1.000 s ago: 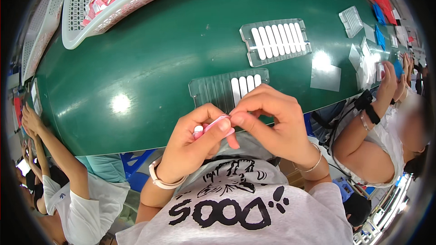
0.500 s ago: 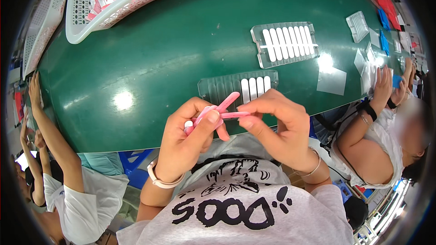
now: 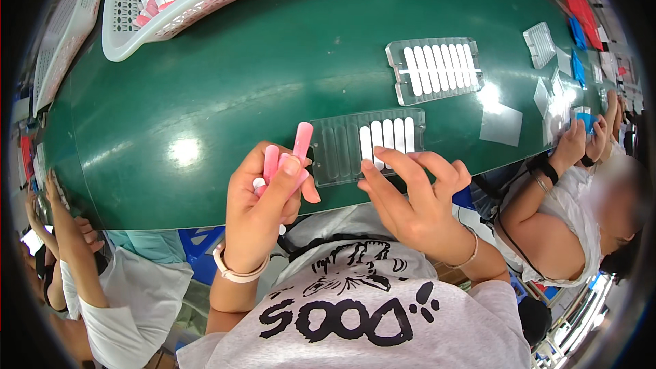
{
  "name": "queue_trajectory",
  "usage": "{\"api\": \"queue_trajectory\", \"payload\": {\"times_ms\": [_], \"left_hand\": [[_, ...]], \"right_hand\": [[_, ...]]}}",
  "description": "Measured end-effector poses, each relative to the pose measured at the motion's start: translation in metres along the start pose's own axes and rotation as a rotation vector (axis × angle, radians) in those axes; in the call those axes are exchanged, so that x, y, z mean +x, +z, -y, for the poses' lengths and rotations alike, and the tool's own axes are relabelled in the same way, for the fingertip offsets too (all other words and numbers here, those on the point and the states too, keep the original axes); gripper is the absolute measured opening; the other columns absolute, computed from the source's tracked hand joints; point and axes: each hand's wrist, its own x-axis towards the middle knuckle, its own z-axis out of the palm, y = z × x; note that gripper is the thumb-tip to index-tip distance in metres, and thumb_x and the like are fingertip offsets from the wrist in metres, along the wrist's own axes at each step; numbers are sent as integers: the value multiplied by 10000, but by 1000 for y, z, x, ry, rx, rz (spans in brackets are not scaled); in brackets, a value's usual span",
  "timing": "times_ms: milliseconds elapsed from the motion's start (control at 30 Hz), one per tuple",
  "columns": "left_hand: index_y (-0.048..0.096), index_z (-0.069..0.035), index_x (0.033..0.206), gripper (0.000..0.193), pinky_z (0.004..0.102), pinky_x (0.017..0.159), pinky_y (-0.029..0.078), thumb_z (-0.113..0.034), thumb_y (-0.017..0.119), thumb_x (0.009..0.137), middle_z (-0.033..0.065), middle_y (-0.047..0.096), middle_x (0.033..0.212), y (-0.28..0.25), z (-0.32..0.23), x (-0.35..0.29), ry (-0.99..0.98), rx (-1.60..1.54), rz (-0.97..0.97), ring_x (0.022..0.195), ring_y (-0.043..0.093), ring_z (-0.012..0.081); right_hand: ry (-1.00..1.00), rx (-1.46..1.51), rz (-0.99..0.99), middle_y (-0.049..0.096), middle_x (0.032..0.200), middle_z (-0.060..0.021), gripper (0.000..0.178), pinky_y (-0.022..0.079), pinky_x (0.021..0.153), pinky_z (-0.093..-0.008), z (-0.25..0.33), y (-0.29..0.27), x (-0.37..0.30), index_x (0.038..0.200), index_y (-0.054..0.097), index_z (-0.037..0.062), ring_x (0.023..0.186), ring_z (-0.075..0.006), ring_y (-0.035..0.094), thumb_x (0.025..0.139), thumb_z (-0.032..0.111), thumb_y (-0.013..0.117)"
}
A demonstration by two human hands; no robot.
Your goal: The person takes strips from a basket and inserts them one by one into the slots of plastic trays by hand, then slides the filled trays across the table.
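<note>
My left hand [image 3: 263, 195] is closed around several small pink nail files [image 3: 303, 140] with rounded ends. They stick up past its thumb at different angles, and a white end shows beside the palm. My right hand [image 3: 413, 191] is over the near edge of a clear slotted tray [image 3: 335, 150], thumb and index finger apart. Its fingertips are at the lower end of the leftmost white strip [image 3: 366, 145] in that tray. Several white strips stand side by side in the tray's right part; the slots on its left are bare.
A second clear tray [image 3: 437, 72], filled with white strips, lies farther back. At top left stands a white perforated basket [image 3: 123, 37] of pink and white pieces. Clear sheets [image 3: 502, 123] and another tray [image 3: 540, 46] lie to the right. Co-workers sit on both sides.
My right hand has moved from the pink nail files to the near tray, which now holds one more white strip. My left hand has shifted left, its files tilted more upright.
</note>
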Motion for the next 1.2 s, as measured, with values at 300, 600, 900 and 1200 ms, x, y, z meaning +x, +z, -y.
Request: {"api": "queue_trajectory", "payload": {"times_ms": [300,600,900,1200], "left_hand": [[554,-22,915,174,195,377,203,-193,534,941,70,587,649,2,3,-7,-192,-37,218,412,294,10],[571,-4,1101,310,187,414,217,-273,474,981,-6,492,643,7,-5,-9,-339,-124,264,464,302,14],[454,-62,1122,230,189,411,193,-252,395,1006,-5,447,675,-2,3,-8,-199,-147,195,472,235,19],[435,-67,1082,171,180,431,200,-213,419,996,10,468,702,-7,2,-6,-241,-212,330,498,263,19]], "right_hand": [[207,618,191,642,1002,-12,230,319,807,-356,-14,-18,33,959,673,86,919,-210,534,734,110,713],[514,1202,-2,677,870,-52,68,480,655,-315,-20,2,55,833,656,49,725,-207,632,780,9,670],[325,605,96,650,836,4,134,381,776,-309,-25,15,54,828,683,108,822,-167,557,717,67,745],[393,292,47,599,856,14,161,297,755,-331,-10,5,58,869,677,130,796,-173,481,722,125,741]]}}
